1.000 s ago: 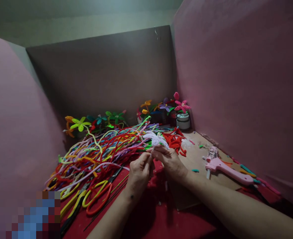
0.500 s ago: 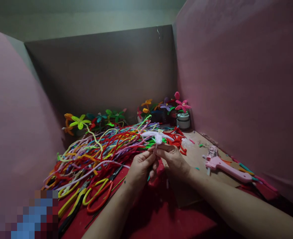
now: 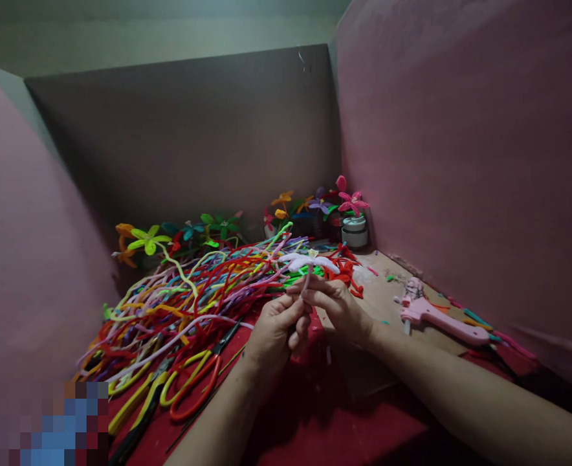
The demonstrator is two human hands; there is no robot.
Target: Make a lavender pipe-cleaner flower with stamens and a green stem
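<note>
A white pipe-cleaner flower [image 3: 309, 261] with a yellowish centre stands upright in front of me, its petals spread to both sides. Its pale stem runs down between the fingertips of my left hand [image 3: 277, 323] and my right hand [image 3: 337, 307]. Both hands are closed in a pinch on that stem, touching each other just below the bloom. The lower end of the stem is hidden by my fingers. Behind the flower lie red pipe cleaners [image 3: 348, 275] and green ones [image 3: 310, 275].
A big heap of coloured pipe cleaners [image 3: 169, 304] fills the left. Scissors [image 3: 206, 382] and yellow-handled pliers [image 3: 140, 404] lie in front of it. On the right a pink glue gun [image 3: 441, 322] rests on a brown board [image 3: 383, 307]. Finished flowers [image 3: 150, 240] stand along the back, one by a pot [image 3: 354, 233].
The white flower has turned more upright, so its petals now spread flatter and more of its stem shows. Both hands keep their pinch. The view has shifted slightly.
</note>
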